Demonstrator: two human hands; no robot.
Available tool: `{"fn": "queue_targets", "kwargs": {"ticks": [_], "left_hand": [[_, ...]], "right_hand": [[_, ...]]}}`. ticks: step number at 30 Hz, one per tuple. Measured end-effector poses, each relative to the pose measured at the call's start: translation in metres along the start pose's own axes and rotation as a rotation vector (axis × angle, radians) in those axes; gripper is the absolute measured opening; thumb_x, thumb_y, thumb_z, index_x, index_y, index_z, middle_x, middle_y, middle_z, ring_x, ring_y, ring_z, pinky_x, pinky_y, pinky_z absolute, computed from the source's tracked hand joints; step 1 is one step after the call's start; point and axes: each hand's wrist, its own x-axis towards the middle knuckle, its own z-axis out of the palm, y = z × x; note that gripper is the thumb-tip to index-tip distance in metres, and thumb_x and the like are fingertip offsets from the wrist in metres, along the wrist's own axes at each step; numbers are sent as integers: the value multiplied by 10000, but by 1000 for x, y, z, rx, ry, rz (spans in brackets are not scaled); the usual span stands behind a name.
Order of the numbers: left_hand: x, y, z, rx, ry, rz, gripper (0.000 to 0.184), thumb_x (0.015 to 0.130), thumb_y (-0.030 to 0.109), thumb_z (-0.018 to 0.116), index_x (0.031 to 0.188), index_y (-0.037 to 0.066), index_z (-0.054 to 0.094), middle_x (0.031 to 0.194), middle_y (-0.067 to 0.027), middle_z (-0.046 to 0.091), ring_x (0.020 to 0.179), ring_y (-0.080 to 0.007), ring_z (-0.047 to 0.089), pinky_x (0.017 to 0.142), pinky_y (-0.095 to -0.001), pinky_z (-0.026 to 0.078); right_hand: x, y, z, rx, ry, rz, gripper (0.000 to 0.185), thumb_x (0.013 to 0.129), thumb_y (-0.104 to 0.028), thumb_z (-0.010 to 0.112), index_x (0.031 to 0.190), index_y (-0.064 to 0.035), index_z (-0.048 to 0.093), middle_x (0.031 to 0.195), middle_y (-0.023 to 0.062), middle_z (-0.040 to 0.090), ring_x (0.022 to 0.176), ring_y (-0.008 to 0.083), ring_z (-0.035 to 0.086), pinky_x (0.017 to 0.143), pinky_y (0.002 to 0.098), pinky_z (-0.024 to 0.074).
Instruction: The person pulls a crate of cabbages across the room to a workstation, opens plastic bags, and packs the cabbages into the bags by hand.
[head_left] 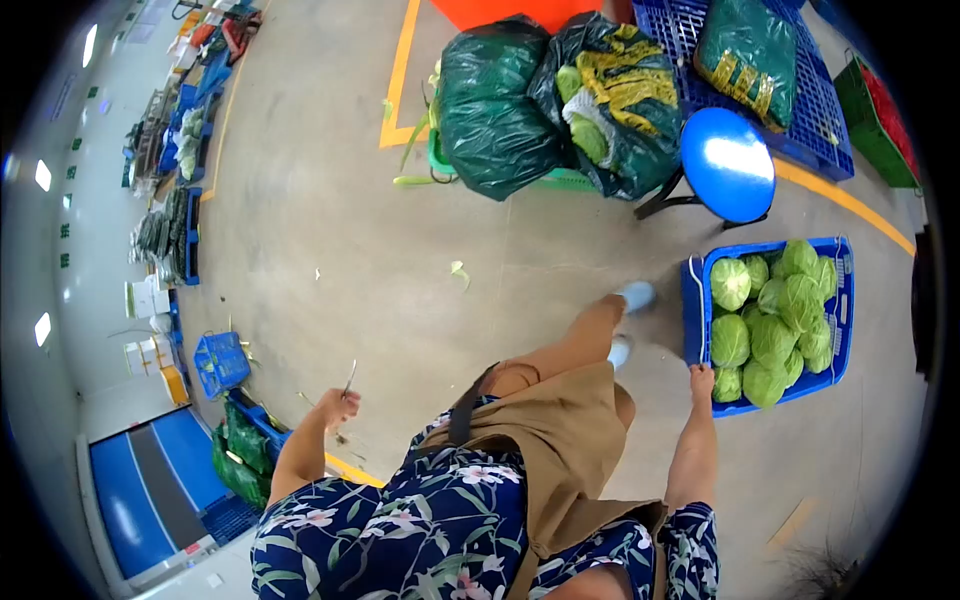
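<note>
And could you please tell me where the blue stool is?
In the head view, the blue stool stands upper right, just beyond the cabbage crate.

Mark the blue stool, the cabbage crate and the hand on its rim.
Blue stool (728, 168): head view, middle of the seat.
Cabbage crate (694, 318): head view, side wall.
Right hand (702, 382): head view, middle of the hand.

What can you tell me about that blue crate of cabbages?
The crate is blue, rectangular and open-topped, seemingly plastic. It stands upright on the grey floor, near the round blue stool, heaped with green cabbages. The right hand grips its rim at one end; its underside is hidden.
</note>
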Motion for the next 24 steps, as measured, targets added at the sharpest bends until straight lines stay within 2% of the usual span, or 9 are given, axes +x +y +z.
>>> {"fn": "queue_targets", "kwargs": {"ticks": [2,3,6,9,12,14,18,21,24], "left_hand": [[22,11,-21,-117,66,59,286,752,80,642,1034,69,592,808,-37,631,696,-130,614,556,-270,461],[30,12,-40,-94,65,96,287,758,90,641,1040,70,592,813,-36,633,708,-130,619,563,-279,467],[45,14,-106,-76,50,165,300,776,108,633,1070,72,588,828,-30,638,748,-140,636,587,-297,485],[95,-1,-179,-103,127,178,310,781,102,623,1086,71,581,829,-26,638,745,-138,634,594,-298,484],[153,-27,-242,-70,166,198,336,762,82,629,1092,59,572,828,-29,638,741,-146,631,586,-300,481],[160,-35,-290,-24,198,181,341,758,73,627,1093,55,568,826,-31,638,732,-152,630,577,-303,481],[173,-93,-357,23,168,130,340,756,62,616,1092,56,562,819,-41,638,710,-165,630,564,-317,485],[191,-140,-389,-121,35,36,329,758,59,616,1083,64,569,828,-59,644,705,-174,633,561,-330,491],[215,-180,-398,29,-14,18,358,759,86,642,1108,68,568,859,-62,650,735,-175,638,587,-340,502]], "right_hand": [[-16,-2,25,-52,74,-33,237,743,-210,614,781,24,606,733,226,606,679,362,585,652,427,455],[-21,-1,41,-63,101,-20,231,741,-202,616,779,25,604,719,217,606,670,356,585,651,426,456],[-44,-20,71,-69,81,9,250,738,-246,615,794,-3,606,743,222,617,734,404,598,697,450,468],[-52,-43,124,-31,125,43,243,735,-233,609,788,4,612,753,214,622,740,393,603,700,445,465],[-40,-42,190,2,204,37,206,733,-186,609,737,19,584,668,154,590,626,283,547,615,394,435],[-52,-83,214,71,249,64,190,737,-169,611,713,16,577,630,119,575,583,217,523,577,363,420],[-103,-146,251,76,287,39,178,740,-172,610,728,5,594,648,131,589,592,244,541,598,375,435],[-133,-171,284,45,280,37,198,724,-197,611,745,0,608,694,184,601,648,328,577,645,406,453],[-178,-209,305,44,283,67,220,722,-220,601,762,-5,613,735,210,611,697,382,583,669,432,456]]}}
